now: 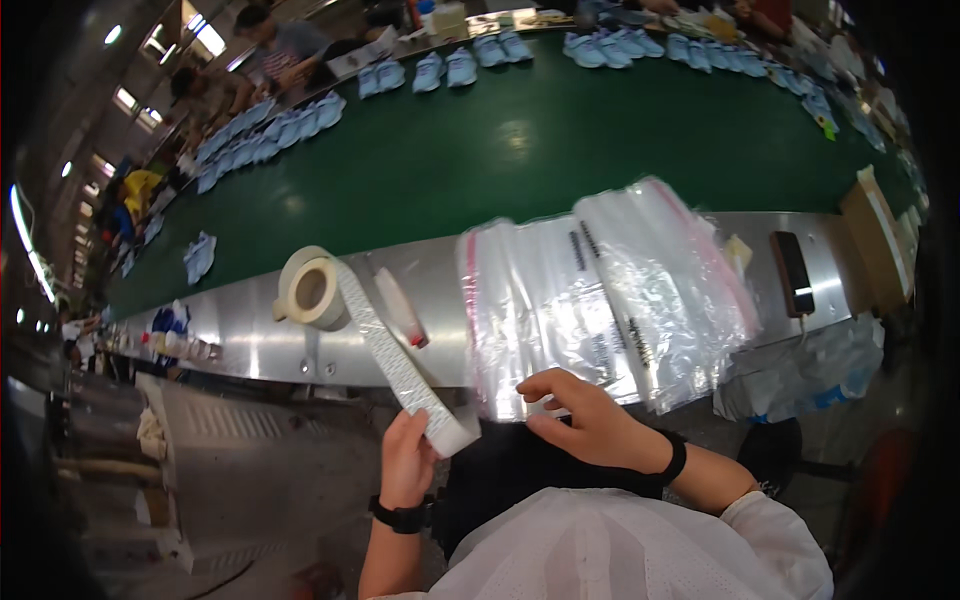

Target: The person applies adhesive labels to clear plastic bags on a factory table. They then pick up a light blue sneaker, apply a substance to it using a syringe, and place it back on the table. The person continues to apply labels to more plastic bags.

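My left hand (406, 458) pinches the free end of a white label strip (385, 345), which curls over below the bench edge. The strip runs up to a label roll (311, 289) lying on the metal ledge. At the near edge of some clear plastic bags (530, 300) is my right hand (592, 420), its thumb and fingers apart and nothing visible between them. A second stack of clear bags (660, 280) overlaps the first on the right. Both stacks have pink edge strips and dark print.
A green conveyor belt (480, 150) carries rows of light blue shoes (460, 68) along its far side, where people sit. A phone (792, 273) and a cardboard box (872, 245) stand at the ledge's right. A red-tipped tool (400, 305) lies by the roll.
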A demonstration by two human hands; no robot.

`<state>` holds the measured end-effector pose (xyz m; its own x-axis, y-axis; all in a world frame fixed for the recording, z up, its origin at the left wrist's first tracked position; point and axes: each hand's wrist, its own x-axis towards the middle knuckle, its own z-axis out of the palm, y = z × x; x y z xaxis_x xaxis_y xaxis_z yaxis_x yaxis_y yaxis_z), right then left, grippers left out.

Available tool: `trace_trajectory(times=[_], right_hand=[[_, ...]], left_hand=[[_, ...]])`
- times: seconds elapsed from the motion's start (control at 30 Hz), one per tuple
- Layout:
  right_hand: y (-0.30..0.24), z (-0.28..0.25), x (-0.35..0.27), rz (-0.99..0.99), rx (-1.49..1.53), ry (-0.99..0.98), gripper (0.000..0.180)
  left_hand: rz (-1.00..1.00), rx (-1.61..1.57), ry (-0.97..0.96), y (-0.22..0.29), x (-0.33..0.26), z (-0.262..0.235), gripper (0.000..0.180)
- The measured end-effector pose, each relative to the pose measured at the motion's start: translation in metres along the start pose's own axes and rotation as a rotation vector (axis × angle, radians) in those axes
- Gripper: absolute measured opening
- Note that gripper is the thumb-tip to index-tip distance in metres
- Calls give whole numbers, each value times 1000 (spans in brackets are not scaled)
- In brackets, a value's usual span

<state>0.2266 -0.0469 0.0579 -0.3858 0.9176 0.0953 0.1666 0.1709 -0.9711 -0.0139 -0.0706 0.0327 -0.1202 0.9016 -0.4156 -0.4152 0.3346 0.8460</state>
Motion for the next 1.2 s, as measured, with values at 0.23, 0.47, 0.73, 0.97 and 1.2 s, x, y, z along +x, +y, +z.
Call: trace_trajectory(times=[0.23,0.47,0.73,0.97,1.2], right_hand=[[19,72,27,298,436,-295,19],[29,64,36,280,283,-245,13],[35,73,46,44,210,-170,8],[28,66,46,22,55,-105,10],[23,71,43,-78,-132,-45,17]], left_hand=[[22,50,-85,7,-7,-4,16],[595,662,219,2,-7,9,30],[305,340,-49,-7,-16,18,10],[257,401,-81,5,-8,9,11],[224,377,-60,2,-6,14,11]])
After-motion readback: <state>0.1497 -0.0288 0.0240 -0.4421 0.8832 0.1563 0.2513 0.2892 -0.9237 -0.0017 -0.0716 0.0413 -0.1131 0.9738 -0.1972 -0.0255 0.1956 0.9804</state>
